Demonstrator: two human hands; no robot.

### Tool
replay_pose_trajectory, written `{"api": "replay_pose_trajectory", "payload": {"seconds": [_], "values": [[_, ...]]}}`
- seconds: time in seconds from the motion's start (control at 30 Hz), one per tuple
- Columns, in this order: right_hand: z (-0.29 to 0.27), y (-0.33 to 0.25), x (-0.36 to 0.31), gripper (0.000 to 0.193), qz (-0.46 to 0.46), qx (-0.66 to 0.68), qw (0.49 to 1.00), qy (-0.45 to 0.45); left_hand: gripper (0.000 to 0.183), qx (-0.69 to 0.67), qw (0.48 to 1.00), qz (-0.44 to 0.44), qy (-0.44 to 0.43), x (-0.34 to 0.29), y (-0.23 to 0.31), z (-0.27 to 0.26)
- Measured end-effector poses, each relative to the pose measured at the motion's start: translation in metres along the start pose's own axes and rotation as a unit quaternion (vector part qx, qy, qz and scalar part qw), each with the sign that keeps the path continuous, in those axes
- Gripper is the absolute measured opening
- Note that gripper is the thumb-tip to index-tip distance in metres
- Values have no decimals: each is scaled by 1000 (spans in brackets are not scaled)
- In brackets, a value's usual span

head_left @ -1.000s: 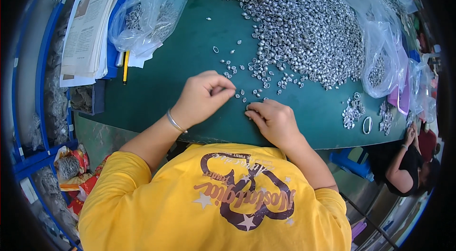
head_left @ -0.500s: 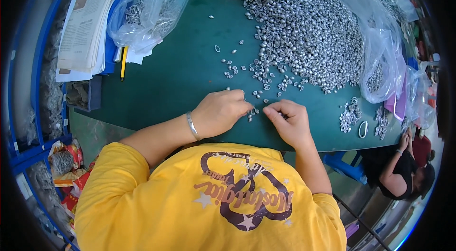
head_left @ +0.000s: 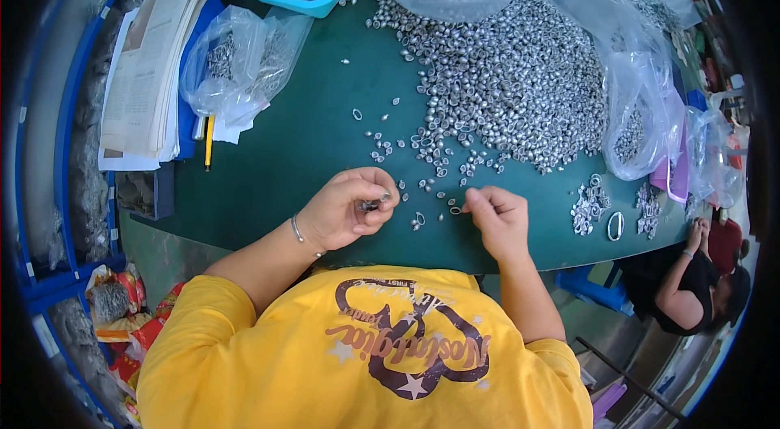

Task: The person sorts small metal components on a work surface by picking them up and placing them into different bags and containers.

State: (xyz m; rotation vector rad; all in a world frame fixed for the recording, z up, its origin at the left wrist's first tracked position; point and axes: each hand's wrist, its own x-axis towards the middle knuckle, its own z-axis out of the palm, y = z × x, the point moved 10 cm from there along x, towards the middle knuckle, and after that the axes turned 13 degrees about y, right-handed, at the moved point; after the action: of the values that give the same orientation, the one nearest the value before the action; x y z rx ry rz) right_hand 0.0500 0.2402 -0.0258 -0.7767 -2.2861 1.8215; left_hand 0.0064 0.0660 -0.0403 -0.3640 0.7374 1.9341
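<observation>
My left hand [head_left: 335, 211] is raised over the table's near side, fingers curled round a few small silver metal pieces [head_left: 372, 204] that show dark between thumb and fingertips. To its right my right hand [head_left: 500, 226] is closed, thumb against the forefinger; whatever it may hold is hidden. Just left of that thumb lies a small metal ring [head_left: 456, 210] on the green table [head_left: 268, 177]. Several loose silver pieces [head_left: 418, 221] lie between the hands. Beyond them spreads a large heap of small teardrop-shaped silver pieces [head_left: 520, 80].
A blue basket [head_left: 305, 6] of metal pieces and a clear plastic bag [head_left: 276, 47] stand far left, near stacked papers [head_left: 146, 63] and a yellow pencil [head_left: 209, 143]. Metal clusters [head_left: 589, 205] and an oval ring [head_left: 615, 226] lie at right. Another person [head_left: 691, 283] sits beyond.
My left hand has lifted and moved left, turning so that the pieces in its fingers show. My right hand has stayed near its place. The view has shifted, showing more of the blue basket.
</observation>
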Motion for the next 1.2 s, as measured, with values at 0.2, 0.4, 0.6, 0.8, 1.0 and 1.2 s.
{"api": "replay_pose_trajectory", "payload": {"seconds": [0.2,0.4,0.6,0.8,1.0,1.2], "values": [[-18,-45,34,8,-227,-165,951,132,11,43,994,100,16,11,28,3],[6,-52,42,11,-332,-320,875,146,8,508,775,343,154,32,70,35],[16,-55,47,11,-335,-356,865,113,10,708,491,501,80,52,61,78],[3,-57,48,9,-324,-205,920,79,13,762,439,472,68,55,51,84],[7,-14,52,12,59,401,904,-136,12,776,397,487,45,48,46,89],[0,-44,67,15,-207,-69,974,56,11,756,423,497,48,50,50,84]]}}
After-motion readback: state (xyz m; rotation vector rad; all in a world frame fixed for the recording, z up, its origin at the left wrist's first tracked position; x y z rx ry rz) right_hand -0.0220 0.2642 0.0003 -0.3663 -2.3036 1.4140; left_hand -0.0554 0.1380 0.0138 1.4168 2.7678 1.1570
